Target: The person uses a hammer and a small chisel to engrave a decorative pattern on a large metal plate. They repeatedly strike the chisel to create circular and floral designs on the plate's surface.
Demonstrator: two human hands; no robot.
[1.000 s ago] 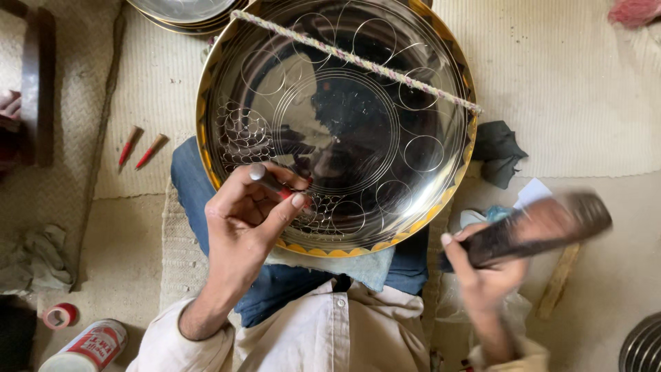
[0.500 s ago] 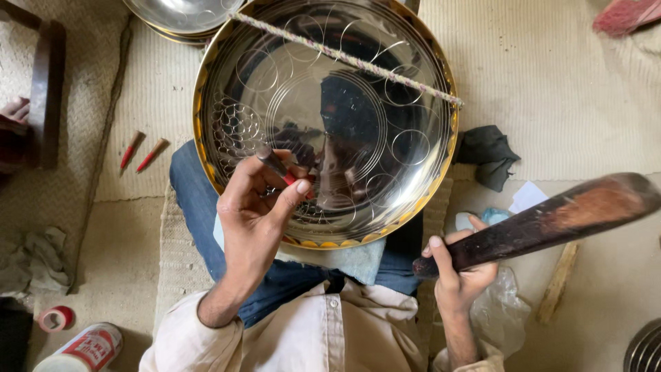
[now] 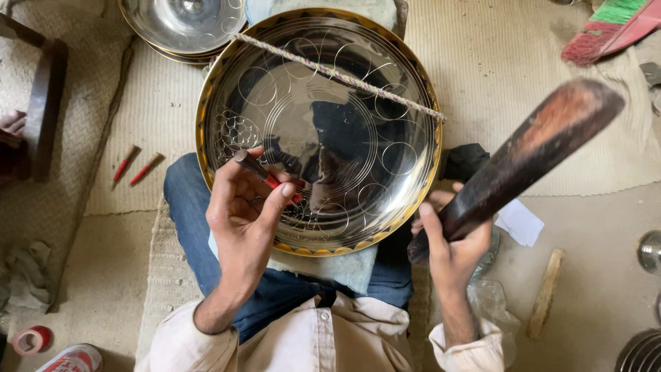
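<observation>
Polished, mirror-glossy metal tray [image 3: 330, 103] with engraved circles and brassy rim; dark, smooth-worn wooden mallet [image 3: 523, 155]; coarse woven mat [image 3: 496, 62]; twisted fibre cord [image 3: 337, 74]

By my left elbow, at the bottom-left corner of the floor, a red-and-white printed can [image 3: 71, 359] lies on its side, partly cut off. Just left of it sits a red tape roll [image 3: 32, 339]. No signs or screens.

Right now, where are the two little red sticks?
In the head view the two red sticks lie on the woven mat, on the left, beside the big metal plate.
</observation>
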